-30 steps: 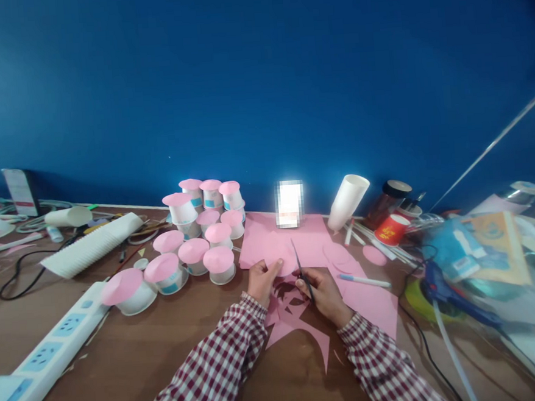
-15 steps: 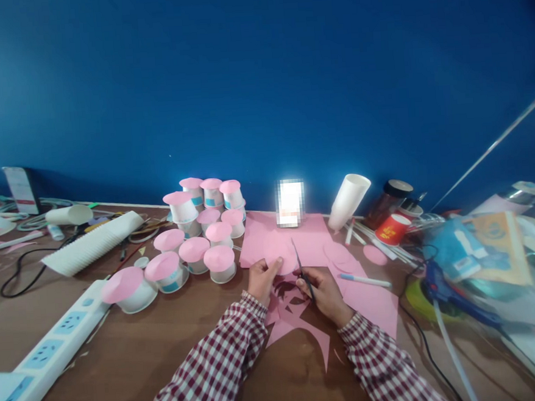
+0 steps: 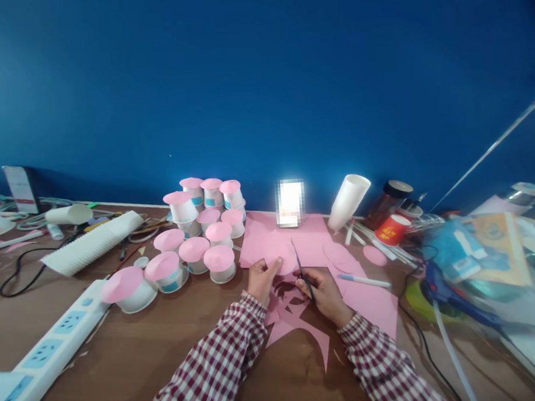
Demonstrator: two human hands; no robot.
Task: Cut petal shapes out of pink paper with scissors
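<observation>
At the far left a white power strip (image 3: 44,356) lay slantwise on the brown table (image 3: 145,355), near its front edge. Behind it a long cup stack (image 3: 91,243) lay on its side, with a black cable (image 3: 11,280) curling beside it. Further right stood a cluster of upturned capped cups (image 3: 193,249), each topped with a pink disc, some set on others toward the blue wall (image 3: 258,73).

In the middle, two arms in red-checked sleeves (image 3: 215,369) reached forward. The left hand (image 3: 262,279) was closed on the paper (image 3: 261,240), its thumb pressed on top of the near edge and its fingers hidden beneath. The paper, a pink sheet, lay flat on the table just beyond the hands and ran back toward the wall. Just beside it, the right hand (image 3: 325,295) was curled shut around the handles of the scissors (image 3: 301,266). Their dark blades pointed up and away at the paper's edge, between the two hands. Whether the blades were parted could not be told. Pink scraps (image 3: 299,331) lay on the table under the wrists.

Right of the hands, a pen (image 3: 363,280) rested on more pink sheet. Behind it a tube of white cups (image 3: 347,201) leaned toward the wall, with a red cup (image 3: 391,230) and a dark jar (image 3: 392,195) near it. At the far right a blue glue gun (image 3: 443,286) lay among blurred clutter.
</observation>
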